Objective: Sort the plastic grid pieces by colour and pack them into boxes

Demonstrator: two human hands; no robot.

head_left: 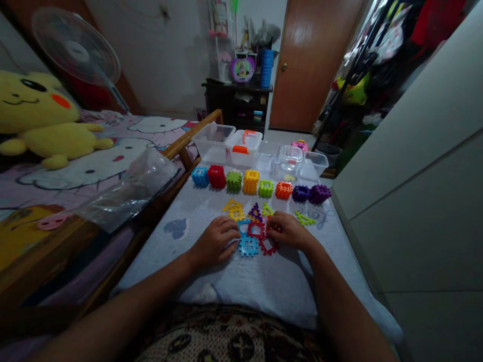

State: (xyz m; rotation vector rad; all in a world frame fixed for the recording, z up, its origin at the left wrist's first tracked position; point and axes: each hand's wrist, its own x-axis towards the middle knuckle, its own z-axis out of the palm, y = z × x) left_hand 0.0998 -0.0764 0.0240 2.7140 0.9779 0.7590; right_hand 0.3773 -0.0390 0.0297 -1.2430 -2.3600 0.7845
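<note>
Flat plastic interlocking tiles lie on the cloth between my hands. My left hand [219, 239] rests at the left edge of a blue window tile [248, 246] and another blue tile [244, 228], fingers bent and apart. My right hand [289, 230] has its fingers closed at a red tile, which they partly cover. Beside it are a red tile [256, 230] and a tilted red tile [268, 245]. Just beyond lie yellow tiles [235, 210], a purple triangular tile [255, 212] and a light green piece [267, 209]. Another light green piece [305, 218] lies past my right hand.
Several colour-sorted tile stacks, among them a red stack [217, 177] and a purple stack [320, 194], form a row. Behind them stand clear plastic boxes, one with an orange-handled lid [245, 146]. A wooden bed rail [192, 128] runs left; a white cabinet [415, 166] is right.
</note>
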